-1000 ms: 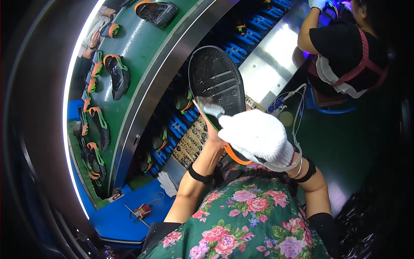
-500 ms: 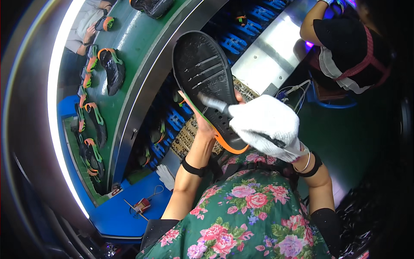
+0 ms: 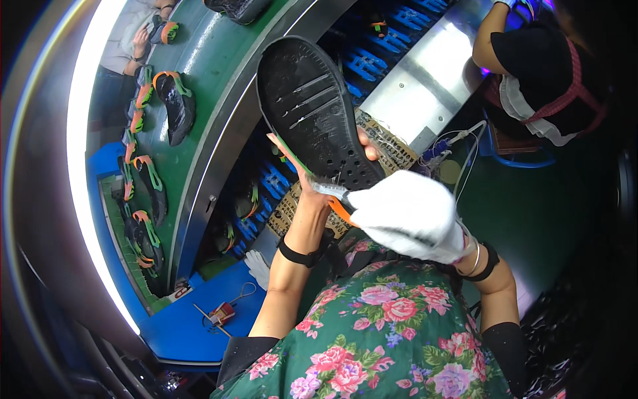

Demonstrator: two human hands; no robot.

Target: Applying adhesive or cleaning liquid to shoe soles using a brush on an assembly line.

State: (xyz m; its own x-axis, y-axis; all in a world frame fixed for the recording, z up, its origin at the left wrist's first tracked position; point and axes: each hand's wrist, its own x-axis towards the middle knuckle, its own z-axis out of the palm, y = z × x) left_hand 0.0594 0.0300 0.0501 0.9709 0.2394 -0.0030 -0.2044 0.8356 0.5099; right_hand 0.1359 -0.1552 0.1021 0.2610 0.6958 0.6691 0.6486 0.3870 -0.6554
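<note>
My bare left hand (image 3: 311, 194) grips a large black shoe sole (image 3: 302, 93) from beneath, with fingertips showing at its right edge. The sole's upper face is turned up, with ribs across the forefoot and small holes toward the heel. Part of its orange and green rim shows near my wrist. My right hand (image 3: 405, 213), in a white knit glove, closes around a small brush (image 3: 331, 190). The bristles are at the sole's left edge by the heel, close to my left palm. The glove covers the brush's handle and the heel end.
On the left, a green conveyor belt (image 3: 219, 63) carries several more soles (image 3: 176, 110). Below it a blue table (image 3: 193, 332) bears a small red tool (image 3: 221, 314) and a white glove (image 3: 257, 268). A co-worker (image 3: 538, 73) sits at the upper right beside a metal surface (image 3: 415, 86).
The brush has moved from the middle of the sole down to its left edge near the heel. My left hand has shifted the sole slightly up and left.
</note>
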